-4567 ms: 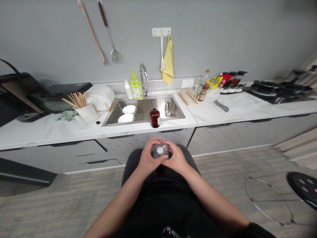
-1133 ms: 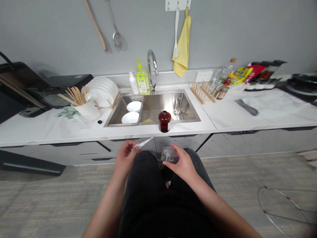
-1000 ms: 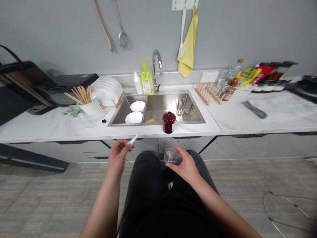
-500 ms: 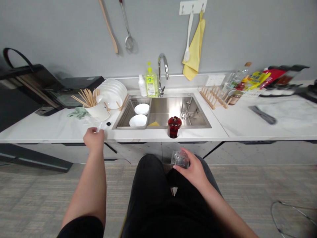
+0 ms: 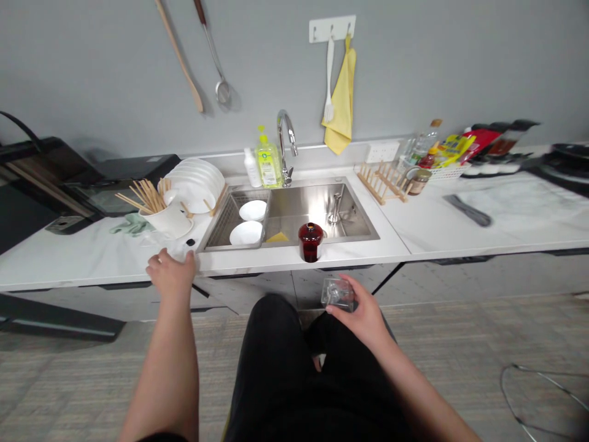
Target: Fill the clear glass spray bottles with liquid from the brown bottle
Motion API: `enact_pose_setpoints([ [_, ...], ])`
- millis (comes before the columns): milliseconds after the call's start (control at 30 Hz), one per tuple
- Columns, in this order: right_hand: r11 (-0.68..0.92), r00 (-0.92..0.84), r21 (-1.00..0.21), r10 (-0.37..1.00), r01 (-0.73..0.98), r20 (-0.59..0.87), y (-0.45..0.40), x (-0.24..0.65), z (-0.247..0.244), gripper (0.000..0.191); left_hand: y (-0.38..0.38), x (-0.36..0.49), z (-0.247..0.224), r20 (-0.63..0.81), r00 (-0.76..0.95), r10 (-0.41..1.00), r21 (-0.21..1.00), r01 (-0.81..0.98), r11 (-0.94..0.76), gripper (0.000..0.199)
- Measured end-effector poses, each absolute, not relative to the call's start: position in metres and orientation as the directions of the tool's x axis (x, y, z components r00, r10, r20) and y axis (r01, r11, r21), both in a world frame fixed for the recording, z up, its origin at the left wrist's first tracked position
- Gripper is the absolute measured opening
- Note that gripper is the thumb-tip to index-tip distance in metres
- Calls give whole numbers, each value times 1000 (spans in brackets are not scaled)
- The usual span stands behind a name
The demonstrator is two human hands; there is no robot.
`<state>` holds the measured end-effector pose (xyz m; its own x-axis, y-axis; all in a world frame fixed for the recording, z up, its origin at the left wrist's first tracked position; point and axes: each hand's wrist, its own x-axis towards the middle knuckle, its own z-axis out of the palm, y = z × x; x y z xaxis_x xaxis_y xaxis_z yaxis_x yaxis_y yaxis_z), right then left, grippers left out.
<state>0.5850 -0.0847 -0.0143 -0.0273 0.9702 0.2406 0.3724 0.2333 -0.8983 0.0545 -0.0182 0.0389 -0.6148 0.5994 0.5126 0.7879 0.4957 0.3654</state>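
Note:
My left hand (image 5: 171, 273) is at the front edge of the counter, thumb and fingers apart. Just beyond its fingertips lies a see-through plastic piece (image 5: 177, 248), whose kind I cannot make out. A small black cap (image 5: 190, 242) sits close by on the countertop. Over my lap, my right hand (image 5: 363, 310) grips a small clear square plastic box (image 5: 337, 293) between thumb and fingers. What the box holds, if anything, is unclear. A dark red glass bottle (image 5: 311, 243), uncapped, stands upright on the counter's front edge before the sink.
The steel sink (image 5: 370, 228) holds two white bowls (image 5: 247, 233) in its left basket. To its left are a white pot (image 5: 168, 222) of chopsticks and a rack of plates (image 5: 196, 178). A wooden rack (image 5: 384, 183) and a jar (image 5: 419, 182) stand on the right.
My left hand has gone from a pinch on the translucent piece to spread fingers. The right hand still holds the clear box. The whole view has shifted slightly.

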Motion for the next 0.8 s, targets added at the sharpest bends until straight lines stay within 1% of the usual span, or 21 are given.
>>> enact_pose_setpoints([
  [33, 238, -27, -898, 969, 369, 246, -84, 588, -14, 81, -26, 66, 40, 538, -594, 599, 366, 804, 469, 70],
  [100, 246, -26, -901, 967, 356, 254, -82, 595, -15, 80, -40, 96, 42, 548, -556, 624, 407, 830, 382, 57],
  [167, 249, -27, -913, 967, 322, 254, -78, 604, -15, 81, -48, 134, 41, 512, -500, 699, 490, 838, 240, 46],
  [233, 245, -24, -932, 969, 267, 248, -75, 610, -15, 84, -46, 176, 38, 479, -405, 779, 599, 799, 47, 45],
  [300, 226, -19, -952, 974, 205, 227, -72, 615, -13, 88, -35, 218, 34, 441, -300, 846, 723, 677, -136, 51],
  [367, 188, -20, -970, 982, 153, 187, -71, 617, -11, 90, -16, 257, 27, 420, -161, 893, 791, 548, -273, 72],
  [400, 165, -28, -978, 986, 126, 163, -70, 617, -9, 91, -5, 274, 24, 403, -101, 910, 820, 482, -310, 83],
  [467, 123, -48, -990, 992, 64, 121, -71, 618, -6, 90, 18, 304, 18, 359, -26, 933, 869, 373, -324, 107],
  [500, 107, -57, -994, 993, 33, 105, -71, 620, -5, 90, 29, 317, 15, 327, -18, 945, 896, 323, -304, 116],
  [567, 82, -70, -996, 994, -16, 83, -73, 623, -1, 87, 47, 338, 11, 272, -34, 962, 940, 225, -258, 122],
  [633, 66, -81, -997, 994, -27, 68, -75, 629, 4, 85, 58, 353, 10, 256, -51, 965, 951, 193, -242, 114],
  [733, 69, -108, -998, 992, 1, 69, -76, 638, 14, 80, 61, 363, 14, 281, -64, 958, 920, 301, -250, 93],
  [800, 90, -128, -996, 988, 28, 86, -71, 644, 23, 78, 60, 363, 19, 282, -78, 956, 903, 359, -237, 85],
])
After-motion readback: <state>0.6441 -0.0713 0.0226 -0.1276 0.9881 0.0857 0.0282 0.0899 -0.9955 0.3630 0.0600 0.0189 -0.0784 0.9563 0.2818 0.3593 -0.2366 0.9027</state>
